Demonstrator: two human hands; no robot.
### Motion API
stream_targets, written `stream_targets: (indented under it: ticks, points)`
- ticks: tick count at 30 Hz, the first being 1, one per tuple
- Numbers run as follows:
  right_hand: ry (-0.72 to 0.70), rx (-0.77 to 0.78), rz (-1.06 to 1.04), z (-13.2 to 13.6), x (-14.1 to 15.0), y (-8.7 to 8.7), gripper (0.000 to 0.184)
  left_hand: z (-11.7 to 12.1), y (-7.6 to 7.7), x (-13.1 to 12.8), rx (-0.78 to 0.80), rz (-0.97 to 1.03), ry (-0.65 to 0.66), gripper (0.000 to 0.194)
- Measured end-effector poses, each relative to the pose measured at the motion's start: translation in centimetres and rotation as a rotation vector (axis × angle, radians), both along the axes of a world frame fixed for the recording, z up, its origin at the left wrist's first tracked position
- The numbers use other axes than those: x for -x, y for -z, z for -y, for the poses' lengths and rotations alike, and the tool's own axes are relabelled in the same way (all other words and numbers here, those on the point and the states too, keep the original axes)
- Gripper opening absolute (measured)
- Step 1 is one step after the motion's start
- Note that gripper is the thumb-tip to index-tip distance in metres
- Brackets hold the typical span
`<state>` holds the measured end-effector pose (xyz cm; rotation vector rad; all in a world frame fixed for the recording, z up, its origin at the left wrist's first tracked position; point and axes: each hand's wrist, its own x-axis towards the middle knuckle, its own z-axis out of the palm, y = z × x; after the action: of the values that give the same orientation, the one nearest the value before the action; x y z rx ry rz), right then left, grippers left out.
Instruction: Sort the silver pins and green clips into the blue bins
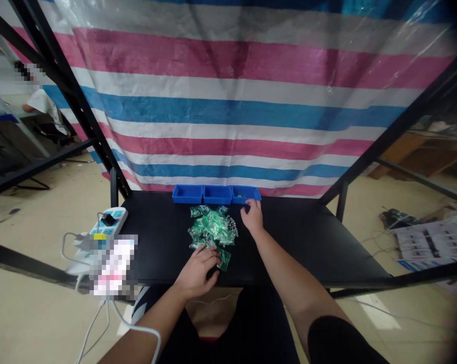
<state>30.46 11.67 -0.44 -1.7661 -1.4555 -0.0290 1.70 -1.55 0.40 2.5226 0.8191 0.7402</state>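
Black sleeve point(338, 338) at the near right, then bare arms point(289, 278) over the worktop point(307, 242): the left hand point(200, 270) sits at the near side of the heaped green packets point(213, 227), its grip apart, thumb clear of the fingers, just beside one loose packet point(224, 261). Farther off, the right hand point(253, 217) is at the near side of the right bin point(236, 200), fingers curled, and I can't tell whether its grip holds anything. Three blue bins point(216, 200) line the far edge, green bits point(241, 196) showing in that right one.
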Motion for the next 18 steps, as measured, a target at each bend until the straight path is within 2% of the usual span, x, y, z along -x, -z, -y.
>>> stream_targets:
  ticks: [3,6,11,15,18]
  points:
    - [-0.05,-0.1,-0.144,2.2,0.5,1.7,0.017,0.0,0.3,-0.1,-0.021,-0.003,-0.002,0.019]
    - [-0.055,-0.16,-0.276,3.3,0.6,2.6,0.013,0.0,0.5,-0.1,-0.05,-0.009,0.002,0.019]
    - [-0.153,-0.114,-0.459,3.8,0.4,2.5,0.013,0.3,0.4,0.0,-0.088,-0.037,0.018,0.024]
    - [-0.181,-0.07,-0.455,3.6,0.0,2.7,0.014,0.4,0.0,0.0,-0.099,-0.063,-0.009,0.036]
    - [-0.154,-0.057,-0.472,3.2,-0.5,3.3,0.016,0.6,-0.4,-0.1,-0.095,-0.083,0.022,0.041]
